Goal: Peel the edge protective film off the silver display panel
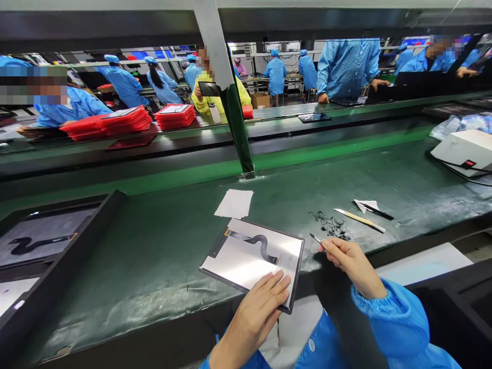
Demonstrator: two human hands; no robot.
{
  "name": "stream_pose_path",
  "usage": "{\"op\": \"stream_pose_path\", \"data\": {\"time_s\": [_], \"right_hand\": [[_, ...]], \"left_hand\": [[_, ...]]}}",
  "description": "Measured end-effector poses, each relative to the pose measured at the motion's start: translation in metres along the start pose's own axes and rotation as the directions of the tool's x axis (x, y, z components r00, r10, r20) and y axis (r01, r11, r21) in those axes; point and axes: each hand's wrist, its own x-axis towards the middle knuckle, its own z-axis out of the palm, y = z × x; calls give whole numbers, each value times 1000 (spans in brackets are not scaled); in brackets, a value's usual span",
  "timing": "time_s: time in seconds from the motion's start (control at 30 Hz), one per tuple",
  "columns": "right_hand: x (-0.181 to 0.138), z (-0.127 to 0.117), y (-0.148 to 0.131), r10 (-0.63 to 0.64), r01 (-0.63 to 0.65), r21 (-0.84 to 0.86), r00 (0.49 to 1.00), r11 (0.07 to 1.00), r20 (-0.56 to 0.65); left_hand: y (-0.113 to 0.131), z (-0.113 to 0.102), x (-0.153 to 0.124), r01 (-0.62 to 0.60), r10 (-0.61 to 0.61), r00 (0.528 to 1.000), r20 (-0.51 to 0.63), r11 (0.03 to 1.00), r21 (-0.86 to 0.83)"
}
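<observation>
A flat display panel point(246, 256) with a silvery back and a black flex cable point(258, 242) lies on the green bench near its front edge. My left hand point(261, 302) rests flat on the panel's near right corner, fingers stretched out. My right hand point(348, 259) hovers just right of the panel, pinched shut on thin tweezers point(317, 240) whose tip points up and left. A heap of small black scraps point(330, 224) lies just beyond the tweezers' tip.
A white paper sheet point(234, 203) lies behind the panel. A flat pale stick point(359, 219) and a black pen point(376, 210) lie to the right. A black tray point(57, 266) stands left, a white box point(463, 149) far right. Workers in blue coats stand beyond the conveyor, with red stacks point(126, 121).
</observation>
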Motion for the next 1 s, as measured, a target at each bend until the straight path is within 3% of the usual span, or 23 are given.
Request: {"op": "stream_pose_path", "data": {"time_s": [1.0], "right_hand": [[35, -8, -11, -62, 66, 37, 993, 997, -102]], "left_hand": [[-1, 2, -2, 11, -11, 1000, -4, 1000, -15]]}}
